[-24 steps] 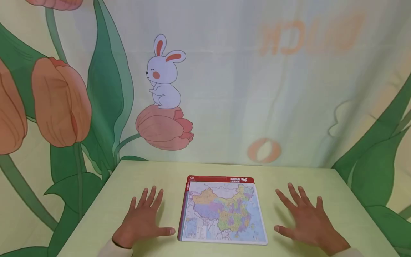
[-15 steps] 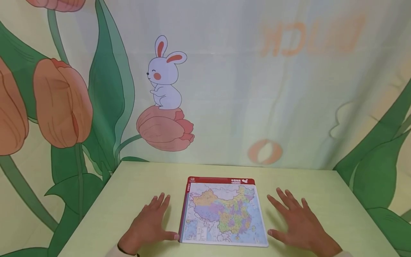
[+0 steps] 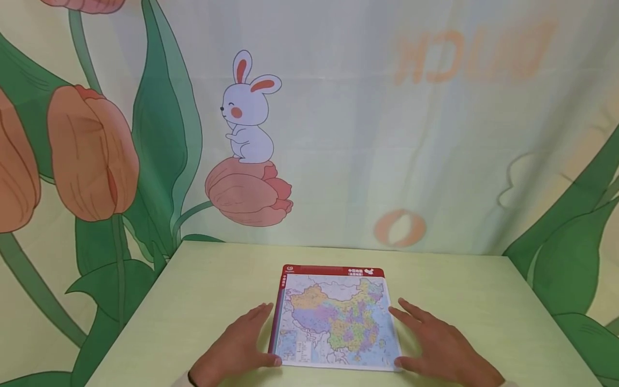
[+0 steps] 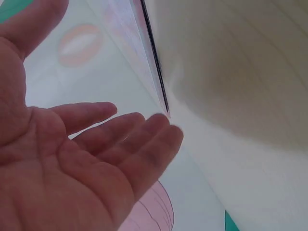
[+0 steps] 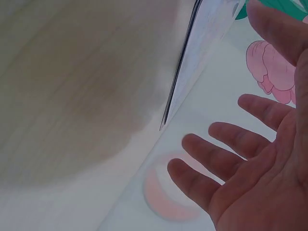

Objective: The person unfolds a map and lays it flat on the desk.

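Note:
A thin flat map board [image 3: 333, 322] with a red top band and a coloured map lies on the table. My left hand [image 3: 237, 344] is at its left side, thumb tip over the lower left corner. At the right side is my right hand [image 3: 442, 346], its thumb tip by the lower right corner. Whether either thumb touches the board I cannot tell. In the left wrist view, the palm of the left hand [image 4: 91, 163] faces the board's thin dark edge [image 4: 156, 65], fingers relaxed. The right wrist view has the right hand [image 5: 260, 163] with fingers spread, apart from the edge [image 5: 180, 67].
The pale yellow-green table [image 3: 222, 279] ends at the back against a hanging cloth [image 3: 348, 134]. Printed on the cloth are a white rabbit [image 3: 249, 123], tulips [image 3: 94, 156] and green leaves.
Both hands have moved inward from either side toward the map board, and their spread fingers have come closer together. The board has stayed in place.

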`<state>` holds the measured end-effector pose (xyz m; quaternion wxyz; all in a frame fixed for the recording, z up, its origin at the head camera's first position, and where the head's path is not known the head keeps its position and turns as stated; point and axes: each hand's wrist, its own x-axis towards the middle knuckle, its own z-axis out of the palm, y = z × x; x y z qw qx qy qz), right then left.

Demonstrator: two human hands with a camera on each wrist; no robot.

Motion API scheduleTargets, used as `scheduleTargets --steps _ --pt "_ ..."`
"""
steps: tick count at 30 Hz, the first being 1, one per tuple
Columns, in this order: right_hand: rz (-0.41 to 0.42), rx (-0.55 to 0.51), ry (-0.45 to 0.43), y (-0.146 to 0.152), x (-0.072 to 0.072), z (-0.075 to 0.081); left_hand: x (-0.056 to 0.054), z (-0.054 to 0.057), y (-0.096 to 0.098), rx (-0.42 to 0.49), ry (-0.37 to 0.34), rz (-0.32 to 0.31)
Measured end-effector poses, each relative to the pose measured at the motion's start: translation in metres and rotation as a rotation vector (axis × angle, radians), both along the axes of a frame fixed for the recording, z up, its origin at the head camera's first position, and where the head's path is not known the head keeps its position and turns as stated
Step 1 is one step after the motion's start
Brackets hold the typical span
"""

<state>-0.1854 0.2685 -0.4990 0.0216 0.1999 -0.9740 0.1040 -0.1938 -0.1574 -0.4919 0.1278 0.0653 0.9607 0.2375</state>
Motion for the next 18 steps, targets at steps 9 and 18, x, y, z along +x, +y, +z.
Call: scheduleTargets --steps 9,18 --pt "0.043 -0.103 -0.093 -0.008 0.008 -0.003 -0.002 -0.004 0.008 0.075 -0.039 0.003" --pt "-0.096 -0.190 -0.341 -0.019 0.007 -0.009 0.001 -0.014 0.013 0.163 -0.098 0.001"
